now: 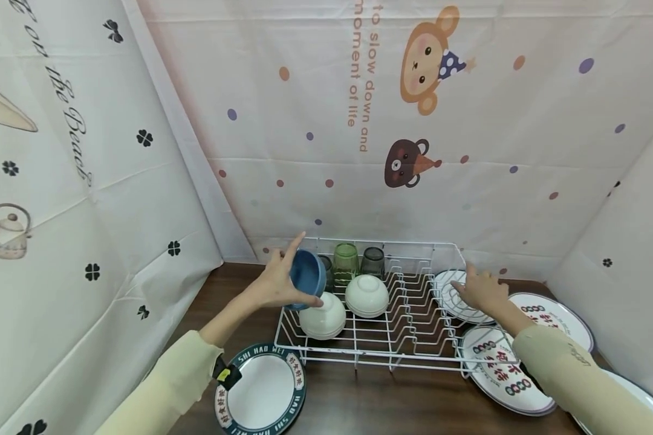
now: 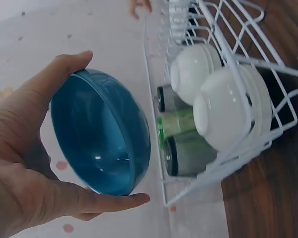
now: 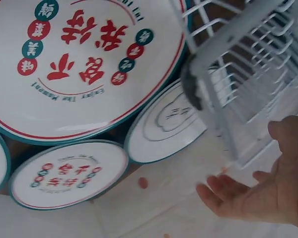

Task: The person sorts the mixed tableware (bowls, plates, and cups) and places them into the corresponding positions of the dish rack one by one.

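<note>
A blue bowl (image 1: 310, 275) is tilted on its side in my left hand (image 1: 277, 283), over the left end of a white wire dish rack (image 1: 359, 352). In the left wrist view the thumb and fingers grip opposite sides of the bowl's (image 2: 92, 131) rim, its hollow facing the palm. Just below it, two white bowls (image 1: 323, 320) stand upside down in the rack. My right hand (image 1: 484, 291) is at the rack's back right corner, overlapping a small white plate (image 1: 457, 302) in the head view. Its fingers are loosely bent around nothing in the right wrist view.
A green glass (image 1: 346, 261) and dark glasses (image 1: 373, 263) stand upside down along the rack's back. Rimmed plates (image 1: 258, 393) lie at the front left. Several printed plates (image 1: 500, 377) lie right of the rack. Patterned curtains (image 1: 315, 90) enclose the back and sides.
</note>
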`<move>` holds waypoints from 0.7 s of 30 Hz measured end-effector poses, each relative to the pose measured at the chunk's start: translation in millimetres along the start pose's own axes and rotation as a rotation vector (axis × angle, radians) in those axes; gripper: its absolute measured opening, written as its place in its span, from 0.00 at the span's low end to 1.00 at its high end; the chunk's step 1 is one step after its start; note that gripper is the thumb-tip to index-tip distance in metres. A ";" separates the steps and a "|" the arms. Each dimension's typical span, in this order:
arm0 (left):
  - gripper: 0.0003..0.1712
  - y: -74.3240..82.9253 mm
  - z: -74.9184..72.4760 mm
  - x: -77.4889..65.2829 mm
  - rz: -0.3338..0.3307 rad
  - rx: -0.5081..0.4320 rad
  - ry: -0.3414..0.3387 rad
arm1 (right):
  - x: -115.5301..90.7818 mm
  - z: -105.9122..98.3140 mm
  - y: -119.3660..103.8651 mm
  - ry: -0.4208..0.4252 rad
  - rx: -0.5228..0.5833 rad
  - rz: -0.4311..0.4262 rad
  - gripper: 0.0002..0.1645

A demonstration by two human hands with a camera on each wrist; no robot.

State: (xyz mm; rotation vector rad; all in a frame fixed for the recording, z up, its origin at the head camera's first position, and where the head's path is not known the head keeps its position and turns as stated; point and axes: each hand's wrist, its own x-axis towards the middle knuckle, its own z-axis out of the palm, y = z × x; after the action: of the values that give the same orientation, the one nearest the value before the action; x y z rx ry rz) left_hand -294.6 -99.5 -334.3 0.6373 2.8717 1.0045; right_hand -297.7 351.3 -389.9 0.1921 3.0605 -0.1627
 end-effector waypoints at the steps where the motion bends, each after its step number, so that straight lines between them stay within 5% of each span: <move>1: 0.75 2.2 1.3 -1.5 0.010 -0.012 0.004 | -1.1 -0.7 -4.7 0.065 0.008 -0.037 0.44; 5: 0.66 10.3 8.3 -4.6 0.054 -0.061 0.020 | -7.4 -2.2 -32.5 0.343 0.094 -0.254 0.37; 9: 0.63 20.8 17.6 -6.6 0.099 -0.097 0.026 | -23.0 -3.7 -73.2 0.396 0.329 -0.441 0.29; 15: 0.62 37.1 30.9 -7.9 0.197 -0.169 0.024 | -50.3 -16.7 -127.1 0.012 0.791 -0.477 0.30; 21: 0.59 46.7 38.1 -8.4 0.221 -0.259 0.005 | -66.3 -28.1 -145.1 -0.400 1.168 -0.447 0.39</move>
State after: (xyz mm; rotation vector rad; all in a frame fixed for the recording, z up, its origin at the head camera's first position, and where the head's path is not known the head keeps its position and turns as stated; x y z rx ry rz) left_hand -263.6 -47.3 -337.1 0.9411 2.6503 1.3764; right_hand -252.5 203.2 -342.2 -0.4205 2.1801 -1.7109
